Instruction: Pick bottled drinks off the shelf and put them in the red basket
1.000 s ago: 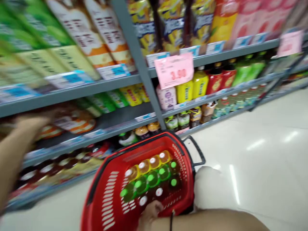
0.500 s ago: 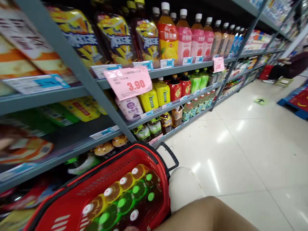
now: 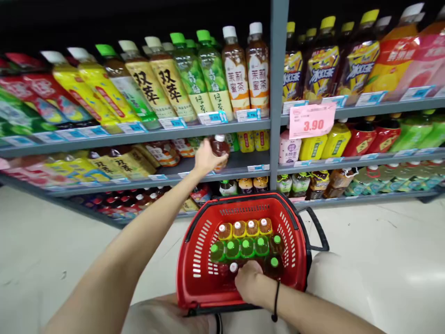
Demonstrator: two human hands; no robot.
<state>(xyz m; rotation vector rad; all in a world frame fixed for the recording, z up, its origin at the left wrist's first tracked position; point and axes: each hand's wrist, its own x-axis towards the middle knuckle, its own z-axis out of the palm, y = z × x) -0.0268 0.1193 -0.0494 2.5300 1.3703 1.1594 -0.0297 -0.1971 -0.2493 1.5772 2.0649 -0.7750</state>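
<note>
My left hand [image 3: 206,158] is stretched out to the middle shelf, its fingers closed round a drink bottle [image 3: 220,147] with a white cap and dark amber contents. That bottle is tilted over the shelf board. My right hand [image 3: 249,279] reaches down into the red shopping basket [image 3: 193,287], fingers curled in beside a white-capped bottle [image 3: 233,267]; what lies under them is hidden. Rows of bottles stand upright in the basket: yellow-edged ones with white caps [image 3: 239,228], green ones [image 3: 247,247], and dark ones with green caps [image 3: 274,262].
Above, the upper shelf [image 3: 181,127] carries many upright tea bottles. More bottles lie on the middle shelf [image 3: 167,172], and jugs [image 3: 227,188] stand at the bottom. A shelf post [image 3: 274,93] rises behind the basket. The basket's black handle [image 3: 318,232] sticks out to the right.
The view has swung left, bringing the whole basket and both forearms into sight. My left hand with the bottle now shows clearly at the shelf; my right hand shows inside the basket.
</note>
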